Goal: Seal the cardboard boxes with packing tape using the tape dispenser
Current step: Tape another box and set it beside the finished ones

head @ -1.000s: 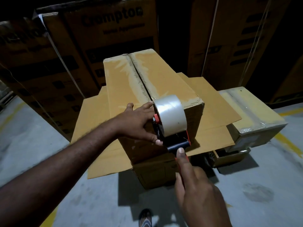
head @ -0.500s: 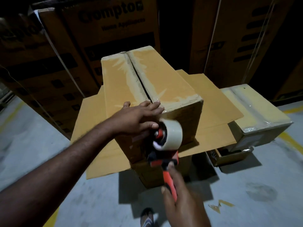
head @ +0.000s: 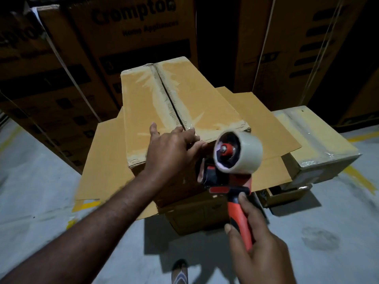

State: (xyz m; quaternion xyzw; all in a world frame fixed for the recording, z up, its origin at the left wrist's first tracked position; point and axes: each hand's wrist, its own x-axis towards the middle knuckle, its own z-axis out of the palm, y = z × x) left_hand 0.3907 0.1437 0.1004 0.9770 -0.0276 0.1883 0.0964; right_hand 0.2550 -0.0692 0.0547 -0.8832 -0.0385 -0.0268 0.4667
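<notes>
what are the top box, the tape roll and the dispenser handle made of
Tall brown box: cardboard, likely corrugated, matt, with a frayed near edge; the glossy streaks along its seam look like clear tape. Pale tape roll: thin plastic film, faintly shiny. Red and black dispenser handle: probably moulded plastic, smooth; whether the red part is rubbery cannot be told.

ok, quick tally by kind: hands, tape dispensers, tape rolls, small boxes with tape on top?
hands: 2, left hand, right hand
tape dispenser: 1
tape roll: 1
boxes with tape on top: 2, centre box, right box
total: 6
</notes>
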